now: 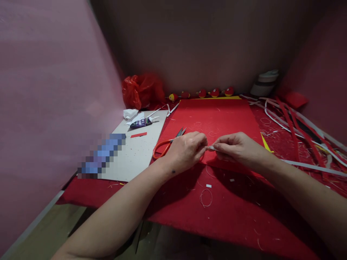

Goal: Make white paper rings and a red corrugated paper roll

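Head view: hands pinch a slim strip over ribbed red sheet.

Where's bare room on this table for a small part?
Best: the red ribbed sheet beyond the right hand, short of the round figures; only stray threads. Next: the grey board between the pixelated item and the scissors, lightly specked. Crowded: far right, with tangled strips.

**Handicraft Work Area**

We identify a small craft station: a red-covered table set between close walls, carrying scissors, a glue tube, a corrugated red sheet and loose strips. In this dim light, we cannot tell home from workshop.
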A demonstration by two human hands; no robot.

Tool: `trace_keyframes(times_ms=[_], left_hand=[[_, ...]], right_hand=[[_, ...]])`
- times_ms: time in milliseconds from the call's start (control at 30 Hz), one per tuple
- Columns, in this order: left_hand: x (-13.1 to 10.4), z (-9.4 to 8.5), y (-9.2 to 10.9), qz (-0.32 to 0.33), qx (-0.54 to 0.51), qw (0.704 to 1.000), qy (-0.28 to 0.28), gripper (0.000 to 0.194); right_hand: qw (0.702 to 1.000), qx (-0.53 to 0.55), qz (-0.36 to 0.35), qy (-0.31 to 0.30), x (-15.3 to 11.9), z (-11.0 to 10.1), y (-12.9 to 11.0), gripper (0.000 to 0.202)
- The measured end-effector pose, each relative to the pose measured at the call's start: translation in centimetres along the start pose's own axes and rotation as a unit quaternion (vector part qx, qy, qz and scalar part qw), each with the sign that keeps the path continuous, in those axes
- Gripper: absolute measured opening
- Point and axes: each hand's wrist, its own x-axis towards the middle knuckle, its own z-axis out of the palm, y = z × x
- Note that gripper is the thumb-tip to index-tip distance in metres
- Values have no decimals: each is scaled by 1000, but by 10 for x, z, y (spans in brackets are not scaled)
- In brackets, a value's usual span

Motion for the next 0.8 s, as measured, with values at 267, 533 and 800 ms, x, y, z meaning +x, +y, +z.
trace_keyframes(times_ms=[267, 533, 800], left_hand=[[-1, 3, 6, 39, 142, 988, 40, 21], [-4, 4, 12, 95, 218, 965, 108, 25], [-5, 8, 10, 88, 199, 968, 127, 25]], right_hand=[[998, 61, 6, -6, 1, 0, 3, 28], [989, 143, 22, -31, 1, -1, 8, 29], [984, 174, 22, -5, 0, 3, 3, 26]])
